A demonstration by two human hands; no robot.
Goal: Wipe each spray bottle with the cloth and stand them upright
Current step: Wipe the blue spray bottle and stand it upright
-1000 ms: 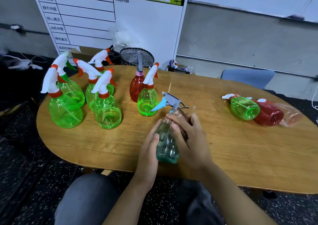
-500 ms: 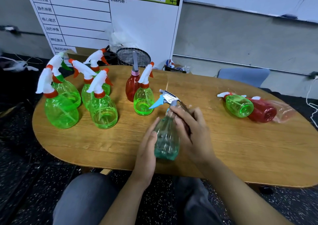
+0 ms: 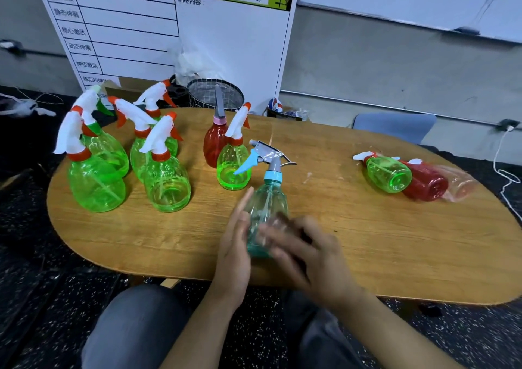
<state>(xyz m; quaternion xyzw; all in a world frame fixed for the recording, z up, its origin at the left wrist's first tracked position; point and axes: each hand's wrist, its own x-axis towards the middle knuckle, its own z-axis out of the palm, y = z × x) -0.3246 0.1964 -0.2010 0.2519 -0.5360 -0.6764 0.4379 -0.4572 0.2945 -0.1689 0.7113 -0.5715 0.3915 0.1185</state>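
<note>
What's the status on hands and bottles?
Left hand flat against teal bottle; right hand blurred across it, grip unclear. Two bottles on their sides, far right. Nothing in the way.

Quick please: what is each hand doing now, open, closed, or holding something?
Left hand: open, straight fingers against the clear teal plastic spray bottle.
Right hand: motion-blurred over the bottle; cannot be told.
</note>
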